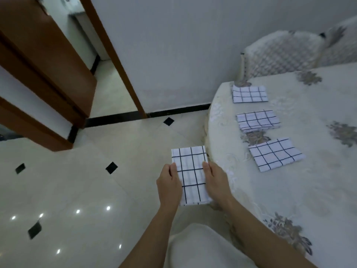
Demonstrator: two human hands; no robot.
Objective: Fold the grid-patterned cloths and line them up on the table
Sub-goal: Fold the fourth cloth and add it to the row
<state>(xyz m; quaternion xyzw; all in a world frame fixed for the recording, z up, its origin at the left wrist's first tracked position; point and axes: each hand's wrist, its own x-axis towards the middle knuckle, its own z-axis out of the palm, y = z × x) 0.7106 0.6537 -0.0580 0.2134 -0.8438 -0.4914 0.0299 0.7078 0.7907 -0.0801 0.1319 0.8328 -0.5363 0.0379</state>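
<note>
I hold a folded white cloth with a dark grid (191,175) flat in the air, over the floor just left of the table's edge. My left hand (170,185) grips its left side and my right hand (216,182) grips its right side. Three more folded grid cloths lie in a row on the round table (289,190): the far cloth (249,94), the middle cloth (257,120) and the near cloth (276,154). They are spaced apart, the near one turned at a slight angle.
The table wears a cream cloth with grey flower prints. A patterned chair back (280,55) stands behind it by the wall. A brown door (44,60) stands ajar at the left. Glossy tiled floor (77,190) lies below my hands.
</note>
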